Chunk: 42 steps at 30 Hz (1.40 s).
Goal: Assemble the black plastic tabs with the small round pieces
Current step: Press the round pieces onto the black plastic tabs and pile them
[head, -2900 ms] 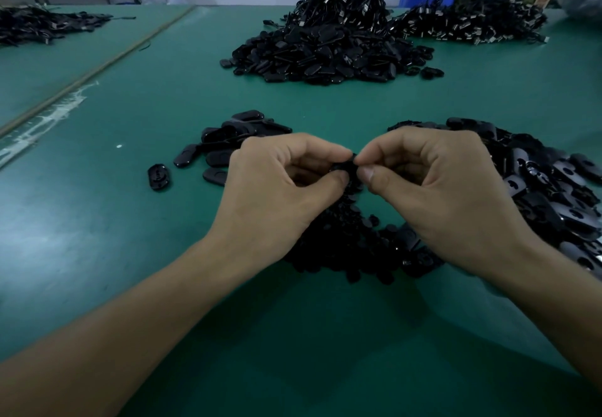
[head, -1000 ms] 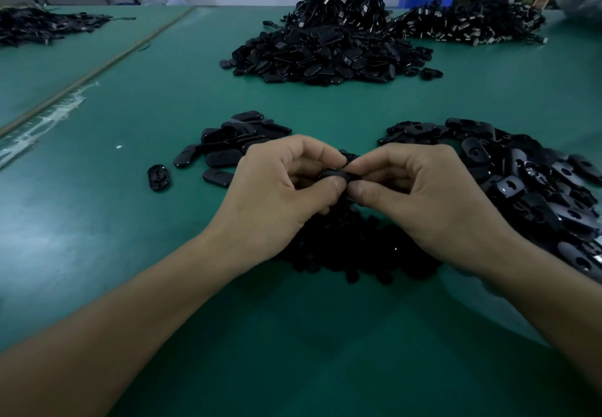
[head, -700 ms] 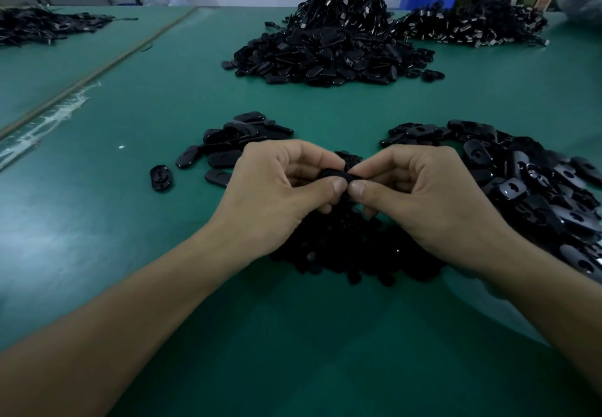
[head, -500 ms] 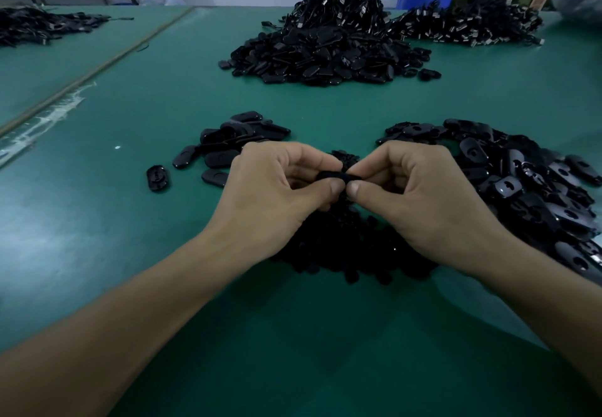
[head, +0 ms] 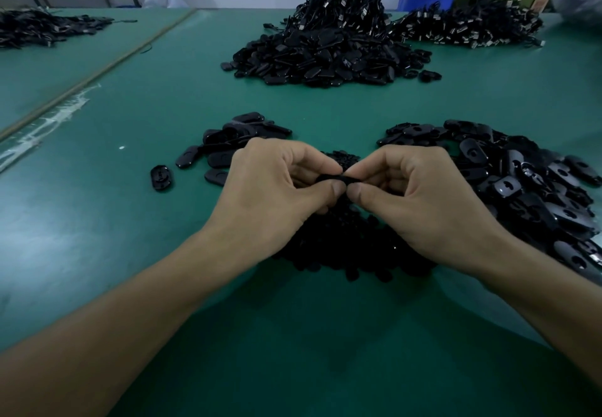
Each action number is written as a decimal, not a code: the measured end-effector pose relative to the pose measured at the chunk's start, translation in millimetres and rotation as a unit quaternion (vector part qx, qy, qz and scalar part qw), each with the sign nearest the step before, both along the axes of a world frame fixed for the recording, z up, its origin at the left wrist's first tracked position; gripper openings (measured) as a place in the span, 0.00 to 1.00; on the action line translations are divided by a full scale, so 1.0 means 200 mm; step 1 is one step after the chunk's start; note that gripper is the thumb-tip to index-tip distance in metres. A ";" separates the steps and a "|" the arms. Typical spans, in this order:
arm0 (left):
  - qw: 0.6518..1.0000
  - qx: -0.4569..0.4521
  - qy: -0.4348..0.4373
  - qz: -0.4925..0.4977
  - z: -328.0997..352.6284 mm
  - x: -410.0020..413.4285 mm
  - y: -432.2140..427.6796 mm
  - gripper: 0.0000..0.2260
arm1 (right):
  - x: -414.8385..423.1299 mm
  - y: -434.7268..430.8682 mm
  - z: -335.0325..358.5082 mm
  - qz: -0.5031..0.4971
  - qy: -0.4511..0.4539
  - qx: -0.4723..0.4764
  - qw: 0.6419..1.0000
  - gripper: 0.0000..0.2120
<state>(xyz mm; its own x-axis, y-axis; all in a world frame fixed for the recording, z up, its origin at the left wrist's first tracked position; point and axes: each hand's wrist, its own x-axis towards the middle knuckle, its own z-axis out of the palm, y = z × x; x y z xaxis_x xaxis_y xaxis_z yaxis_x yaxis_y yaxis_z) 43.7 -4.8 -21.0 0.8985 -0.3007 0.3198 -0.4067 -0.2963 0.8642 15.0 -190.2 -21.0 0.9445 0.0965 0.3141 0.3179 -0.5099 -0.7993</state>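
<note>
Both hands meet above the heap of small round pieces (head: 345, 247) on the green tabletop (head: 130, 221), the left hand (head: 273, 195) and right hand (head: 423, 201) each with a thumb-and-forefinger grip pinching one black tab (head: 332, 178) between them. Uneven pressure could seat the round piece crooked or flick the tab into the heap. Half a second earlier the pinch looked the same, hands barely shifted

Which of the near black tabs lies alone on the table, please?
The leftmost tab, clear of the small pile by the left hand; the rest there touch or overlap.
</note>
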 end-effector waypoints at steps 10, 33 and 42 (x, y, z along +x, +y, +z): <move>0.999 0.027 -0.040 -0.003 0.00 0.01 0.01 0.10 | 0.01 0.00 -0.01 -0.012 0.013 0.011 1.000 0.08; 0.980 0.017 -0.052 0.189 -0.04 0.22 0.20 0.15 | 0.01 -0.10 0.02 -0.153 0.080 -0.405 0.898 0.19; 0.964 0.111 -0.053 0.235 -0.07 0.28 0.26 0.10 | 0.01 -0.11 0.01 -0.146 0.009 -0.344 0.927 0.08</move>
